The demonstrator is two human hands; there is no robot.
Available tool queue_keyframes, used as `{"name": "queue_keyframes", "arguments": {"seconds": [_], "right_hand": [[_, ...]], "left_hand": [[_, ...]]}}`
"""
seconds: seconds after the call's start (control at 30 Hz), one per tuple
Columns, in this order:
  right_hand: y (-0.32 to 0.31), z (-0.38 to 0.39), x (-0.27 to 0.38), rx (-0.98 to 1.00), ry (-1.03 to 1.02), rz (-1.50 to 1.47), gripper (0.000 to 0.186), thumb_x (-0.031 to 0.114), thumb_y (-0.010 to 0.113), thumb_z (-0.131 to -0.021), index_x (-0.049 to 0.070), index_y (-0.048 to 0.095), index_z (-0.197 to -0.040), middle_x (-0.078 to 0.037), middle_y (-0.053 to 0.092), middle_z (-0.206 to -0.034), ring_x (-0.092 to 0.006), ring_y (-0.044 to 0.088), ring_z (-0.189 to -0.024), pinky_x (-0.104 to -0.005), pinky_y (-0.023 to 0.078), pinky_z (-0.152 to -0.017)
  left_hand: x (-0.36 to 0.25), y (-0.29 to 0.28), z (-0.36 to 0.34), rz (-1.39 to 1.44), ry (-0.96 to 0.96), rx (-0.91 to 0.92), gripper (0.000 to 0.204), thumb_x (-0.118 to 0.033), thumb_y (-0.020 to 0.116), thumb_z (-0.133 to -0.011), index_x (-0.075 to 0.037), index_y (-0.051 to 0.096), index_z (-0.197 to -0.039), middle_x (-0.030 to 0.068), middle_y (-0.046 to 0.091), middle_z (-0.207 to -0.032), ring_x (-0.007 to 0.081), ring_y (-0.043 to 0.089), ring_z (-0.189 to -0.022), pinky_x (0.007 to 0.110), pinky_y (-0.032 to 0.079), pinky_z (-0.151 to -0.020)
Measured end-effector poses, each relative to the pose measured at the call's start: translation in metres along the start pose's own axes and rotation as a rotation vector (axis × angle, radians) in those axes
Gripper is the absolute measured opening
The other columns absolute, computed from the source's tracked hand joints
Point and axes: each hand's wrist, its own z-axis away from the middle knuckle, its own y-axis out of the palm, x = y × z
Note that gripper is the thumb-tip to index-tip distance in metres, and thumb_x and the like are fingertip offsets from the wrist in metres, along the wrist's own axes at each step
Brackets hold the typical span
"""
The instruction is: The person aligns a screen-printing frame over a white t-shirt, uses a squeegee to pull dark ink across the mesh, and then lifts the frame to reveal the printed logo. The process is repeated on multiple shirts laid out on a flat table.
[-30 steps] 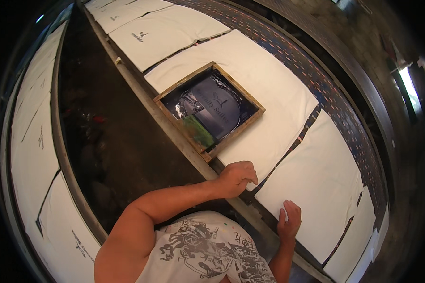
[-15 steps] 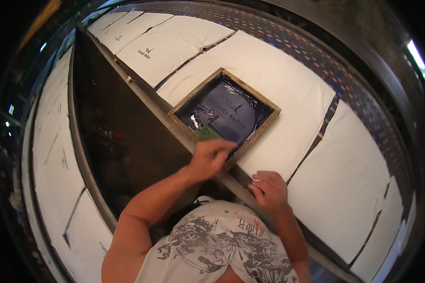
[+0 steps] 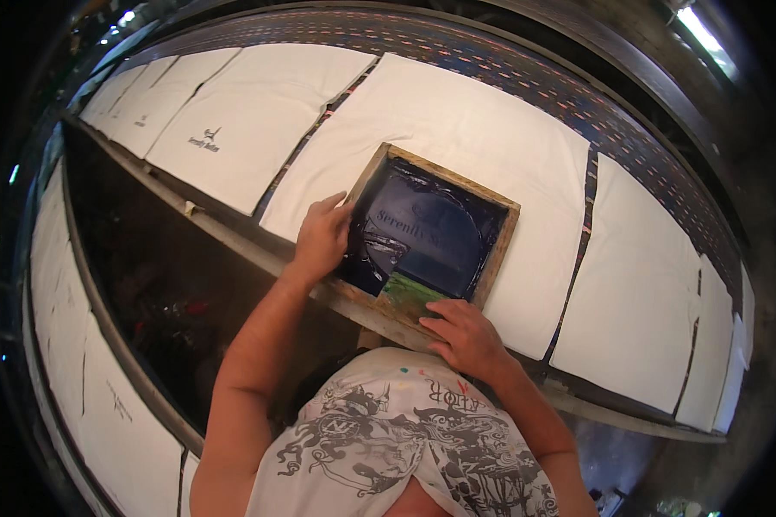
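Observation:
A wooden-framed printing screen [image 3: 453,178] lies on a white cloth panel, with dark ink and faint lettering on its mesh. My left hand [image 3: 322,239] is closed round the frame's left side, the fingertips over the rim. Inside the near side of the screen rests a flat green piece [image 3: 412,295] that looks like a squeegee blade; its lower part is partly hidden. My right hand [image 3: 470,334] is at the near rim by the green piece's right end. Its fingers are apart, and whether they touch the rim or the green piece is unclear.
White cloth panels [image 3: 634,284] lie side by side along a long table; one on the left bears a dark print [image 3: 205,140]. A narrow ledge [image 3: 233,239] runs along the table's near edge. Across a dark gap at left is another row of white panels [image 3: 103,379].
My left hand has gone from above the near part of the screen to its left side and taken hold. My right hand has moved in to the near rim. The view has shifted.

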Motion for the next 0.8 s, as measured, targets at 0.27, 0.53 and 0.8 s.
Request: {"name": "queue_keyframes", "arguments": {"seconds": [0.27,0.53,0.8], "right_hand": [[0.023,-0.031,0.037,-0.157,0.240,0.203,0.047,0.001,0.080,-0.089,0.004,0.078,-0.136,-0.015,0.076,-0.135,-0.0374,0.072,-0.121,-0.0486,0.061,-0.104],[-0.010,-0.082,0.026,-0.045,0.409,0.142,0.041,-0.008,0.071,-0.090,0.003,0.080,-0.128,-0.016,0.080,-0.115,-0.0378,0.076,-0.110,-0.0499,0.062,-0.096],[-0.028,-0.172,-0.065,-0.066,0.387,0.138,0.041,-0.010,0.067,-0.092,0.005,0.081,-0.128,-0.015,0.081,-0.116,-0.0393,0.076,-0.114,-0.0509,0.061,-0.102]], "left_hand": [[0.049,-0.001,-0.058,-0.096,0.319,0.271,0.042,0.000,0.069,-0.096,0.000,0.078,-0.137,0.0146,0.073,-0.154,0.0353,0.070,-0.131,0.048,0.055,-0.110],[0.044,0.018,-0.041,-0.020,0.146,0.130,0.045,0.001,0.072,-0.094,-0.007,0.079,-0.137,0.0118,0.076,-0.144,0.0342,0.069,-0.124,0.050,0.050,-0.107],[0.043,0.022,-0.039,0.018,0.116,0.132,0.056,0.006,0.074,-0.088,-0.008,0.077,-0.142,0.0123,0.076,-0.135,0.0359,0.068,-0.124,0.052,0.046,-0.110]]}}
